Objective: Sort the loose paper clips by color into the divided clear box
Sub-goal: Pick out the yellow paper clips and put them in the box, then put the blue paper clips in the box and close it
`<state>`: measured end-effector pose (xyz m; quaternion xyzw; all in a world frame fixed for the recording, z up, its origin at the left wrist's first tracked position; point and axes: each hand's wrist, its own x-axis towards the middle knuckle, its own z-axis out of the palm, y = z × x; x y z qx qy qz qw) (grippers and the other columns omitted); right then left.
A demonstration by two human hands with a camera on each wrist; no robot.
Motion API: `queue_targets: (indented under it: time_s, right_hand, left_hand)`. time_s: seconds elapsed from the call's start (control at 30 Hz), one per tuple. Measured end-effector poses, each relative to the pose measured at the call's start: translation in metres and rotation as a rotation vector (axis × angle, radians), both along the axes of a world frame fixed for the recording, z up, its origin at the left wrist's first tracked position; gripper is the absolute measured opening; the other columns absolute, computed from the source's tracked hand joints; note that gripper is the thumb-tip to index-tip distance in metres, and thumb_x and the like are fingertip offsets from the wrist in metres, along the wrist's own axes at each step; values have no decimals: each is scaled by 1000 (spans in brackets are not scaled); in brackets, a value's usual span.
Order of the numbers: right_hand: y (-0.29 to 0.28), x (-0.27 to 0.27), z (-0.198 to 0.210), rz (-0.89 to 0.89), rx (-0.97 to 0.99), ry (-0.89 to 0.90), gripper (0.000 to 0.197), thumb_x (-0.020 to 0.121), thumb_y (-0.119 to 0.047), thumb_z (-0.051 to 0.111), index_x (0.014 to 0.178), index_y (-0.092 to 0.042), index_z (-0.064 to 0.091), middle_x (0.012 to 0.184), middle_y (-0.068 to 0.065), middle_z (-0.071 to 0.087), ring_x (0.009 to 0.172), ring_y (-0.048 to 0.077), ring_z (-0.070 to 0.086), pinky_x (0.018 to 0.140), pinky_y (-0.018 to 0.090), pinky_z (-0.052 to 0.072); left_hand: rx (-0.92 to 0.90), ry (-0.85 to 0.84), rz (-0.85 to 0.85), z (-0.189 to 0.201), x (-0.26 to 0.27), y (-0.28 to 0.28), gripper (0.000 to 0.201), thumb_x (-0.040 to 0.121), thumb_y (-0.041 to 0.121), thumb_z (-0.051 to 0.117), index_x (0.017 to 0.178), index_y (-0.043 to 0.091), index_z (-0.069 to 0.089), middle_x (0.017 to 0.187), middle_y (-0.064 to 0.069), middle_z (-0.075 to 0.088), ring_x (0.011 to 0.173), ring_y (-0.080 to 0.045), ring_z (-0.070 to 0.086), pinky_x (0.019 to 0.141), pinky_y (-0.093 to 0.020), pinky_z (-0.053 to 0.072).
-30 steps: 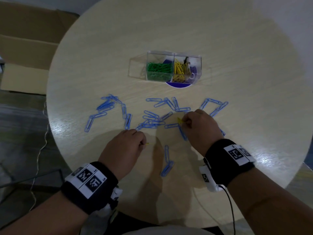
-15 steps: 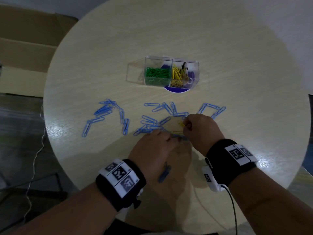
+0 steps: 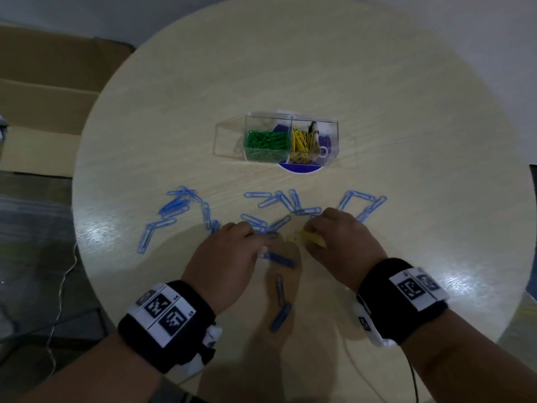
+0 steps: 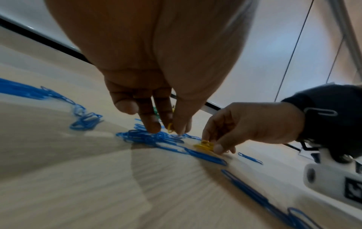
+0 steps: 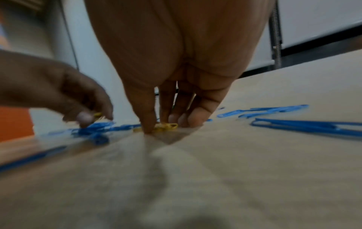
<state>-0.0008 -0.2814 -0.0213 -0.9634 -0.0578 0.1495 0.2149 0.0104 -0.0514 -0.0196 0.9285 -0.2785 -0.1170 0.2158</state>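
The divided clear box (image 3: 291, 116) stands at mid-table, green clips (image 3: 266, 139) in its left cell and yellow clips (image 3: 300, 142) in its right. Loose blue paper clips (image 3: 180, 203) lie scattered in a band in front of it. My left hand (image 3: 257, 239) hovers over the middle blue clips and pinches one yellow clip (image 4: 170, 127) between thumb and finger. Just to its right, my right hand (image 3: 309, 235) has its thumb and fingers closed round a small heap of yellow clips (image 5: 165, 126) on the table. Both hands nearly touch.
A blue disc (image 3: 302, 169) shows under the box. More blue clips (image 3: 280, 312) lie near the front edge between my wrists. A cardboard box (image 3: 43, 112) sits on the floor left of the round table (image 3: 406, 141).
My left hand has moved from the front left toward the right hand, bringing its yellow clip over the blue clips. The right hand has stayed on the yellow heap.
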Motion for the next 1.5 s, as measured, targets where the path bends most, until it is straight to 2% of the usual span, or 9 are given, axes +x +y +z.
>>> queue_targets:
  time_s: [0.2,0.5,0.7,0.8,0.9,1.07,1.27,1.4,1.5]
  right_hand:
    - [5,-3,-4,22,-96,58,8,80,-22,57,85,-16,61,89,8,54,82,34,56,72,44,50]
    - [-2,-11,2,20,-156,8,7,71,-22,57,69,-15,57,67,6,58,59,30,60,51,32,47]
    - [-21,3,16,-211,6,41,13,74,-28,56,81,-21,65,75,0,67,74,24,64,64,32,48]
    - [-27,32,36,-411,201,-64,16,71,-17,70,85,-23,69,62,-8,64,63,8,62,59,18,45]
    - [-24,76,49,-492,255,-195,14,71,-18,70,84,-22,68,66,-5,66,64,9,60,58,19,42]
    - [-10,130,46,-449,177,-187,15,76,-22,62,88,-20,72,81,-1,70,80,18,63,66,19,39]
    - [-44,84,32,-441,82,-345,25,81,-26,63,106,-26,69,97,4,67,74,26,65,72,34,52]
    - [-72,37,-2,-508,-91,-102,40,75,-14,68,114,-17,67,110,20,60,90,39,63,88,42,49]
    - [-51,34,-14,-480,-45,-65,41,68,-7,70,109,-9,67,105,25,58,97,37,55,90,32,42]
  left_hand:
    - [-279,132,381,7,34,0,26,83,21,71,105,32,62,80,13,63,70,-6,60,73,-35,52]
    - [-467,119,497,24,137,-69,15,82,20,71,97,17,72,80,-1,72,70,-16,69,72,-35,58]
    - [-369,104,419,20,156,-106,32,88,21,62,118,10,67,99,-9,73,82,-27,70,83,-40,55]
    - [-398,53,438,24,151,-95,35,93,22,53,125,12,62,111,-8,69,89,-28,69,87,-42,55]
    - [-352,-69,451,34,134,-64,27,93,20,57,118,18,66,108,-2,68,92,-19,65,90,-28,49]
    - [-179,-95,553,25,100,18,13,93,22,58,101,24,69,96,2,62,76,-17,60,76,-26,44]
    - [53,93,761,1,71,111,26,99,29,45,122,35,56,116,-6,47,74,-20,55,77,-35,43]
    - [104,165,639,-12,58,121,38,98,26,45,134,37,49,114,-9,37,82,-34,57,88,-41,48]
    - [124,65,526,-17,54,84,42,91,18,52,132,29,54,105,-12,41,76,-39,56,81,-43,51]
